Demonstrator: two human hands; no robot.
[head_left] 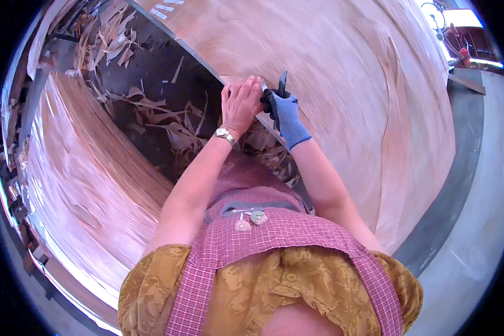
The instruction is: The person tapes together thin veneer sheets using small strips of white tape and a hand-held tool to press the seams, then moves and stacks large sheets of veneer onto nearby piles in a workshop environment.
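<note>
My bare left hand (239,105), with a watch on the wrist, lies over the near edge of the pale wood veneer sheet (336,73), fingers apart from the thumb and slightly bent, fingertips beside a small white piece I cannot make out clearly. Just to its right, my blue-and-black gloved right hand (283,112) is closed on a dark tool (282,81), held upright at that same edge; the tool's lower part is hidden by the glove. Several short white strips (162,10) lie on the sheet farther up along the edge.
A stack of veneer sheets (84,162) stands to the left. Between it and the worked sheet are loose wood scraps (168,129) on a dark floor. A grey ledge (453,185) runs along the right, and red machinery (463,53) shows at the far upper right.
</note>
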